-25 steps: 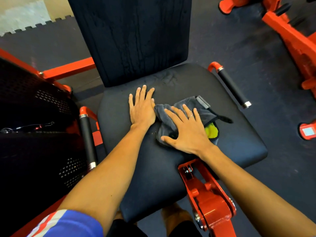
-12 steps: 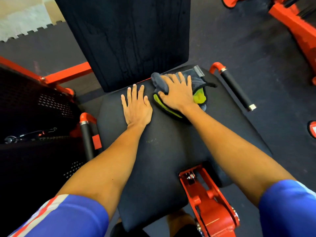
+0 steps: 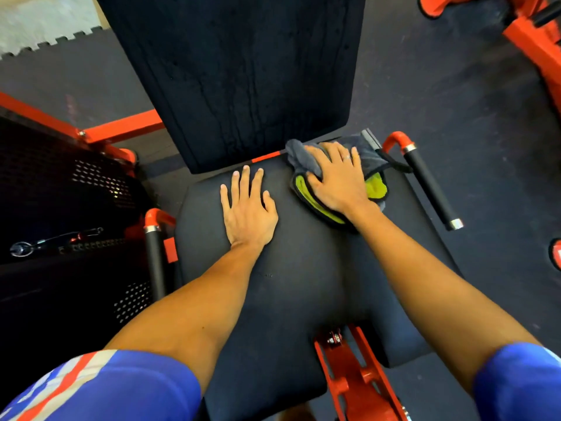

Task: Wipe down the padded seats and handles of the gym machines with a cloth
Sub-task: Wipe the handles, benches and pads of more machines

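Now left hand (image 3: 247,212) flat on one seat (image 3: 303,284); right hand (image 3: 337,180) flat on one cloth (image 3: 370,158).

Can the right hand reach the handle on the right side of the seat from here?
Probably yes: the right hand presses the cloth at the seat's back right corner, and the handle stands just beside it, only cloth between.

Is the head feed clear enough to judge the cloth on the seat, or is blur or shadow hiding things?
Head view: cloth, right hand and seat are fairly sharp; wide-angle lens bows the edges; the perforated guard at left sinks into shadow; the pale wall top left is blurred.
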Tool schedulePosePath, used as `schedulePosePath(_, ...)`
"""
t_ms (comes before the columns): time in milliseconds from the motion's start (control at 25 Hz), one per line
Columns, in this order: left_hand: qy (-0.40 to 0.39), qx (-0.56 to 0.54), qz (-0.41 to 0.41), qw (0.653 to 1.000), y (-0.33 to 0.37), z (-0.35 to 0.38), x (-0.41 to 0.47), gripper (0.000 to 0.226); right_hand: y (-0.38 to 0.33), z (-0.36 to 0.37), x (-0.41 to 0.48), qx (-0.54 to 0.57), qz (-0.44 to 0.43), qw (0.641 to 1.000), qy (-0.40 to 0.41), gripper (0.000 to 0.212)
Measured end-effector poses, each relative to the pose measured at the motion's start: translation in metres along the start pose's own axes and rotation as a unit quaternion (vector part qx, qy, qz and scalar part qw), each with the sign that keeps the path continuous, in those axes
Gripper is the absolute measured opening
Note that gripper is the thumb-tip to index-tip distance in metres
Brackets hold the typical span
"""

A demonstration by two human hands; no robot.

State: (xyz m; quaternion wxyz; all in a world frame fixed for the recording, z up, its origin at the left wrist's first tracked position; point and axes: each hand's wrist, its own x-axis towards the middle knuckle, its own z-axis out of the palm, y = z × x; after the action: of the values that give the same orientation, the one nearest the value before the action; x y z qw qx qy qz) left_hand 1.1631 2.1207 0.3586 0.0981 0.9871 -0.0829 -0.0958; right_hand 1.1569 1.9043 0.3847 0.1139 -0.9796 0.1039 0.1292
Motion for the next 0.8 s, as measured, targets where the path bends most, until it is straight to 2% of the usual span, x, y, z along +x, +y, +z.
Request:
schedulePosePath(120,0.007,0.014,0.003,1.000,-0.001,0.002,0.003,0.057,-0.050,0.003,0.045,0.016,0.001,1.000,-0.005,0.060)
schedulePosePath(200,0.004,0.010,0.007,1.000,-0.002,0.002,0.001,0.058,-0.060,0.000,0.053,0.012,-0.074,0.996,-0.041,0.060)
schedulePosePath(280,0.008,0.012,0.008,1.000,-0.001,0.000,0.000,0.058,-0.035,-0.012,0.059,0.005,-0.115,0.992,-0.056,0.059)
schedulePosePath(360,0.003,0.005,0.005,1.000,-0.001,-0.002,0.003,0.059,0.005,-0.024,0.064,-0.003,-0.085,0.996,-0.040,0.060)
schedulePosePath(440,-0.003,0.012,0.005,1.000,-0.001,-0.002,0.001,0.059,0.029,-0.032,0.063,-0.009,-0.021,1.000,-0.013,0.062)
schedulePosePath(520,0.000,0.024,0.007,1.000,0.000,-0.001,0.000,0.059,0.006,-0.025,0.061,-0.019,-0.004,1.000,0.022,0.062)
schedulePosePath(680,0.007,0.019,0.003,1.000,-0.001,-0.001,0.000,0.060,-0.077,-0.005,0.045,0.027,-0.120,0.992,0.002,0.055)
schedulePosePath(800,0.007,0.015,0.005,1.000,0.000,-0.003,0.002,0.059,-0.049,-0.009,0.052,0.023,-0.126,0.992,-0.016,0.058)
